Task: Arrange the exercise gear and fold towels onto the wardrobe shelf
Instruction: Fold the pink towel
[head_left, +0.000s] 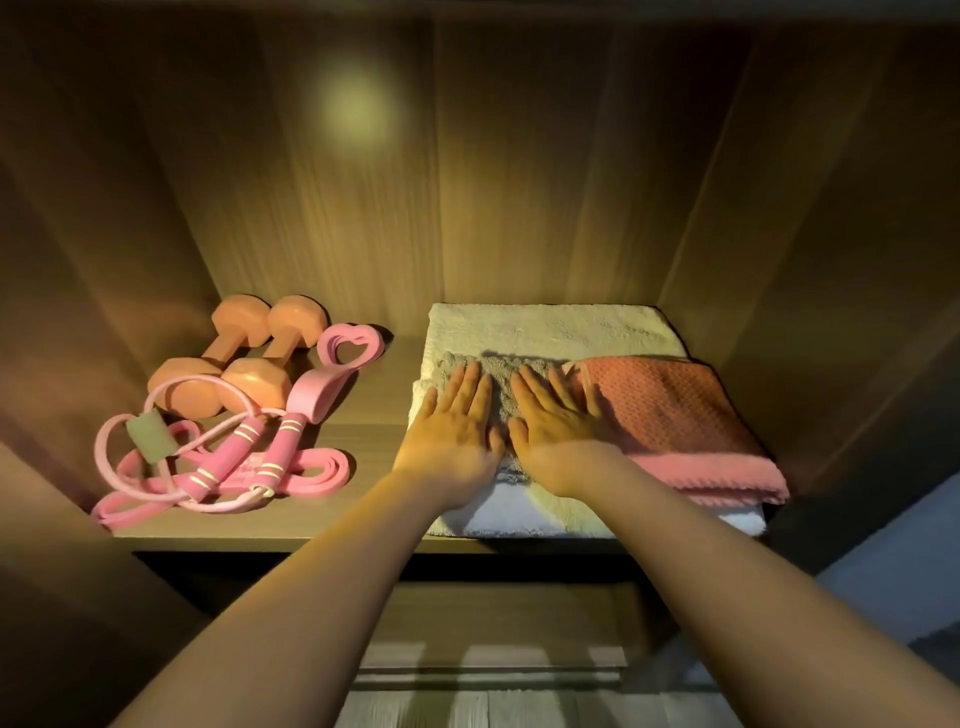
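So, both hands are flat with fingers straight, gripping nothing. The left hand and right hand press side by side on a fluffy grey folded towel. It lies atop a big white terry towel on the wooden wardrobe shelf. A pink waffle-weave towel sits just to the right, with two orange dumbbells and a pink skipping rope off to the left.

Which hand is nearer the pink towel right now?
Right. The right hand lies flat beside the pink towel, fingers at its left edge; the left hand lies further left on the grey towel.
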